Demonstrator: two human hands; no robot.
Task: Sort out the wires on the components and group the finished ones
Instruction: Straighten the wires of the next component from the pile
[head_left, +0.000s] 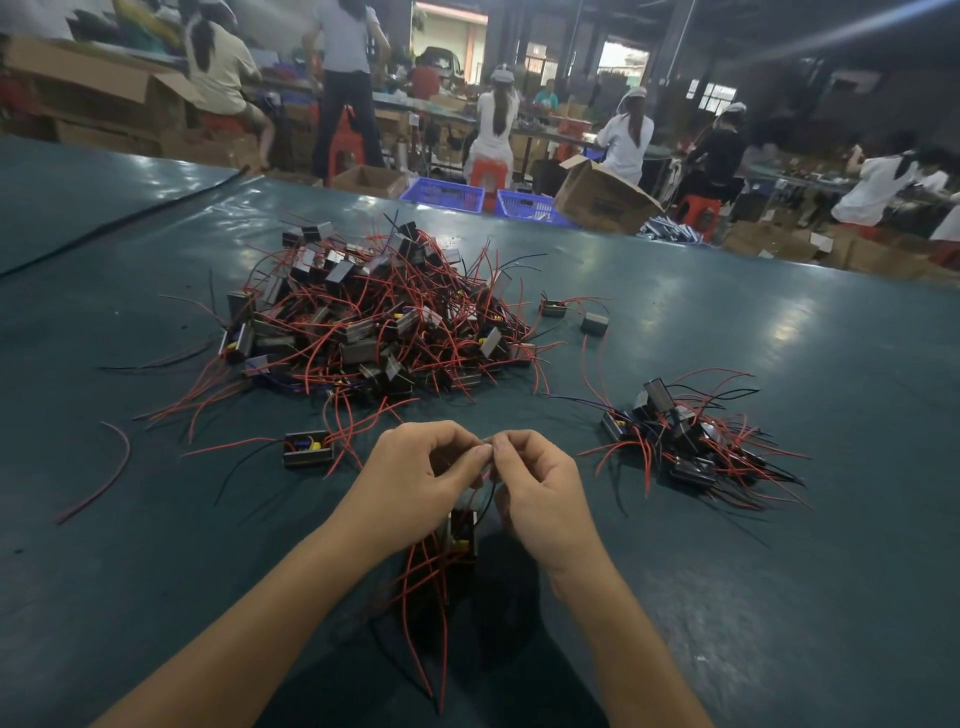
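Observation:
My left hand (421, 473) and my right hand (540, 488) meet fingertip to fingertip above the dark green table (156, 571). Both pinch the wires of one small black component (462, 535), which hangs between my wrists with red and black wires trailing toward me. A large tangled pile of components (374, 317) with red and black wires lies beyond my hands. A smaller group of components (680, 436) lies to the right. One single component (307, 449) sits just left of my left hand.
Two loose components (553, 307) (595, 323) lie right of the big pile. A stray red wire (104, 478) lies at left. Past the table's far edge stand blue crates (444, 193), cardboard boxes (602, 197), red stools and several seated workers.

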